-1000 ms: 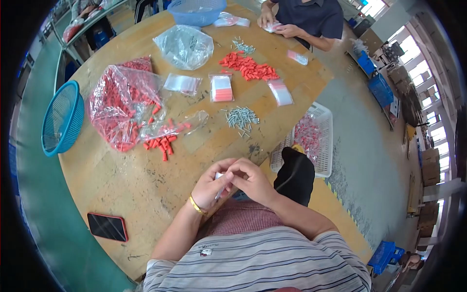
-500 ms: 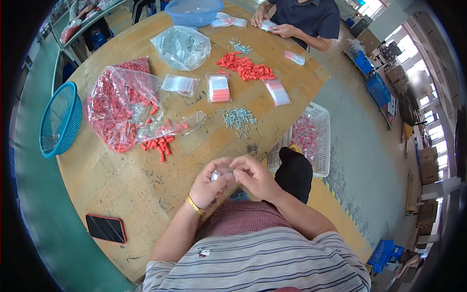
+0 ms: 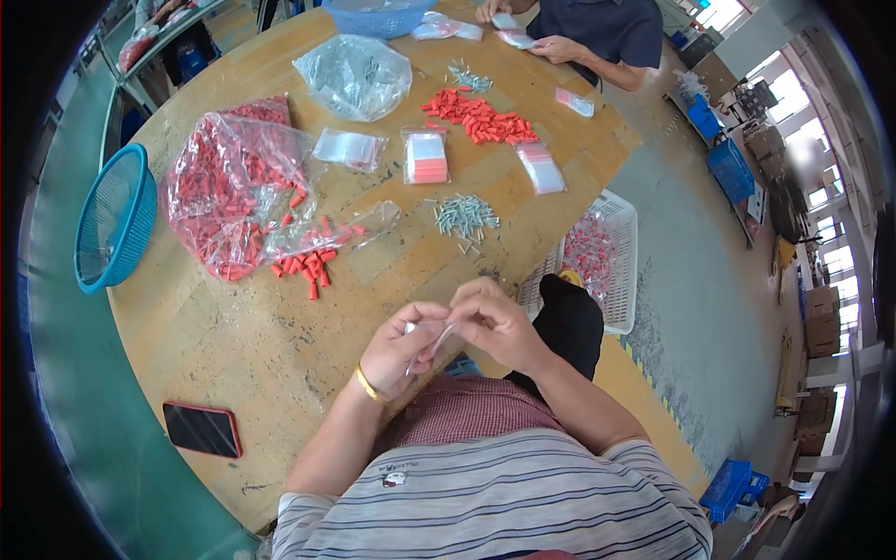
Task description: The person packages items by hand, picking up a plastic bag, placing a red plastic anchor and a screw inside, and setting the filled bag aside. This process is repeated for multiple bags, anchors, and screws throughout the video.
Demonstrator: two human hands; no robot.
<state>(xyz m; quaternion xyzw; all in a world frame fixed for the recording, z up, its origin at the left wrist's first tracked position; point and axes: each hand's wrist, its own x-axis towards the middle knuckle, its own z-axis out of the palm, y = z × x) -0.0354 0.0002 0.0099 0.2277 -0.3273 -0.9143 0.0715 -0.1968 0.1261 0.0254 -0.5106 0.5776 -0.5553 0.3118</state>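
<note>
At the table's near edge, my left hand (image 3: pixel 399 353), with a yellow band at its wrist, pinches a small clear plastic bag (image 3: pixel 442 340). My right hand (image 3: pixel 495 327) grips the same bag's edge between thumb and fingers. The fingers hide most of the bag, and I cannot make out its contents. Beyond my hands lie a pile of silver screws (image 3: pixel 466 217) and some loose red plastic plugs (image 3: pixel 310 267). The plugs spill from a large clear bag of red plugs (image 3: pixel 224 191).
Stacks of small zip bags (image 3: pixel 427 157) and a heap of red plugs (image 3: pixel 476 117) lie farther back. A teal basket (image 3: pixel 117 219) stands left, a phone (image 3: pixel 202 430) near left. A white crate (image 3: pixel 623 266) of filled bags sits below right. Across the table, a person's hands (image 3: pixel 557 49) handle bags.
My right hand has risen slightly, and the small bag now shows as a thin upright edge between my hands. The view has shifted a little. The other person's hands have moved apart.
</note>
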